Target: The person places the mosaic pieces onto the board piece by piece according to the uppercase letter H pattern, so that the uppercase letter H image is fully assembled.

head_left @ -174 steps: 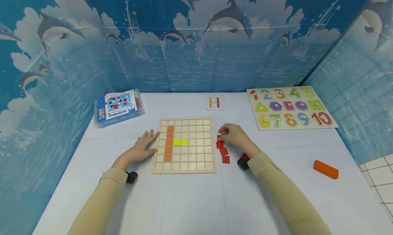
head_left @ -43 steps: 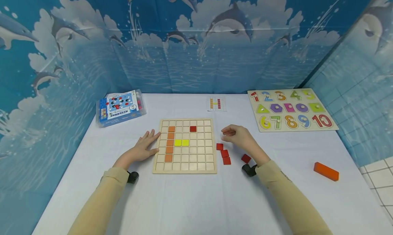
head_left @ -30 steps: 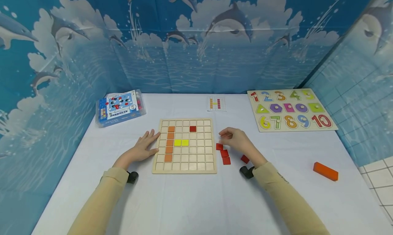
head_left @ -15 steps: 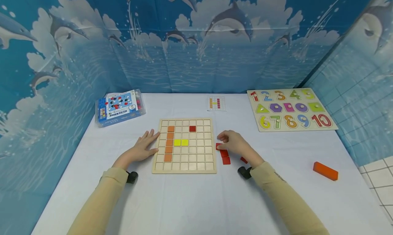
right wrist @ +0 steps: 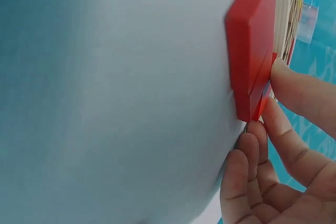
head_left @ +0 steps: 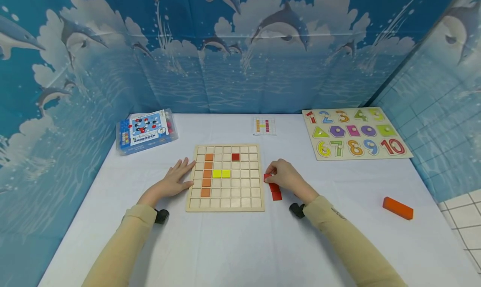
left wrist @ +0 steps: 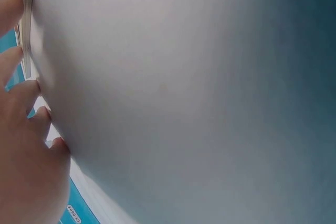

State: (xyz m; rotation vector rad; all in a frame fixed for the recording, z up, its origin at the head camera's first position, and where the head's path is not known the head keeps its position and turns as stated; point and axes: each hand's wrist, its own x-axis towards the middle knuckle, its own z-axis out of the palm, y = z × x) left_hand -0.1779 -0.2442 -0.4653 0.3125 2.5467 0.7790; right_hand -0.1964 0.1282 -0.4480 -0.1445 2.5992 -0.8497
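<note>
A wooden grid board (head_left: 225,208) bears a column of several orange tiles (head_left: 207,174), two yellow tiles (head_left: 221,174) and one red tile (head_left: 235,157). At its left edge my left hand (head_left: 170,182) lies with spread fingers, fingertips and thumb touching the rim; the left wrist view shows the fingers (left wrist: 26,95) there too. To the right of the board, my right hand (head_left: 286,178) pinches a square red tile (head_left: 267,177) between thumb and index finger. Two further red tiles (head_left: 277,195) lie just below it, seen large as red slabs (right wrist: 254,35) in the right wrist view.
A small pattern card (head_left: 264,126) lies behind the board. The number-and-shape puzzle board (head_left: 357,132) is at the back right, a blue boxed set (head_left: 146,132) at the back left. An orange block (head_left: 398,208) lies far right. Dolphin-print curtains (head_left: 240,78) enclose the table.
Since the oldest frame, a red tile has appeared on the grid. My right hand has come back down to the loose red tiles and taken hold of the uppermost one. The left hand stays put.
</note>
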